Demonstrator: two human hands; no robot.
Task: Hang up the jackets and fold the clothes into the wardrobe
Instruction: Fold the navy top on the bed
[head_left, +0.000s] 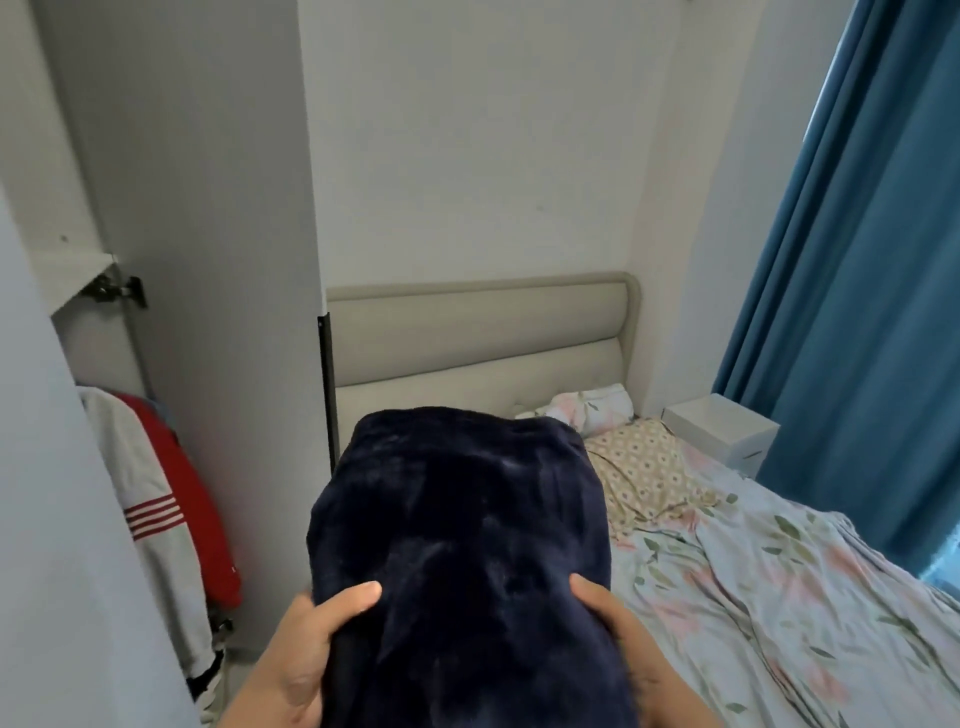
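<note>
The left hand (301, 660) and the right hand (618, 634) are gripping a folded navy fleece garment (457, 545) at its near end, one on each side. The thumbs are curling over the top and the other fingers are hidden beneath. The garment is being held in the air before the person, between the open wardrobe door (223, 312) at left and the bed (779, 597) at right. A white-and-red jacket (156, 493) is hanging inside the wardrobe.
</note>
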